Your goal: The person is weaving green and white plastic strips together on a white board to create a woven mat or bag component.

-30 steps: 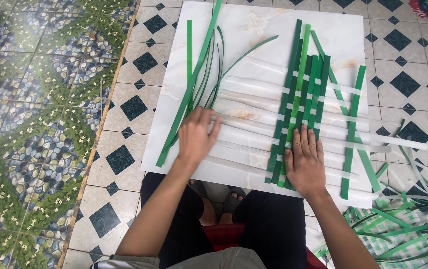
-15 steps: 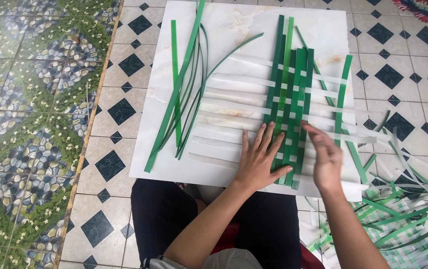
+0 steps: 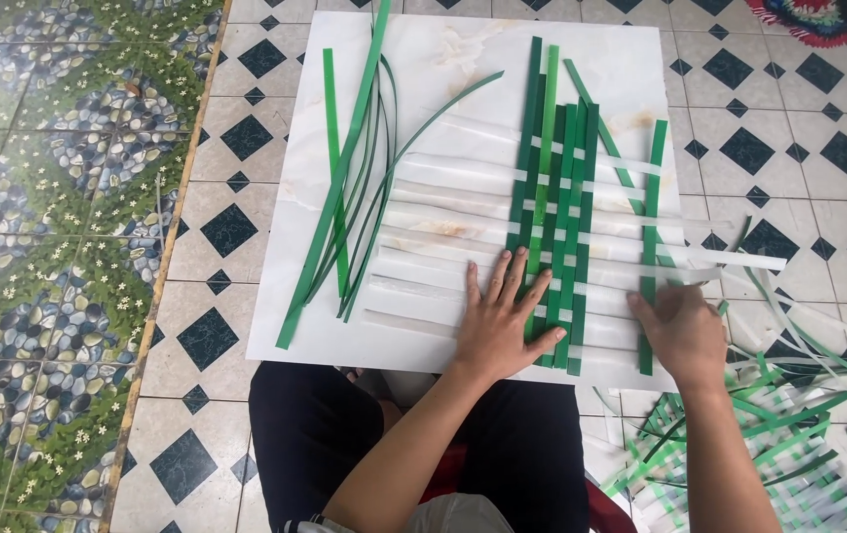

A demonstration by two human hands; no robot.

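Left hand [image 3: 505,321] flat on woven strips [image 3: 556,212]; right hand [image 3: 678,331] touching green strip [image 3: 650,247]

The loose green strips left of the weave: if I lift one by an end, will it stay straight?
Probably not. The loose green strips are thin, and several already bow, so one would likely droop. They look light and smooth, and may slide on the glossy white board.

The woven strips [image 3: 556,227] alternate dark green, light green and white in a checker weave on a white marbled board [image 3: 443,69]. The floor tiles [image 3: 788,128] are cream with dark diamonds; the pebble-patterned tiles [image 3: 48,197] show blue, green and white flowers.
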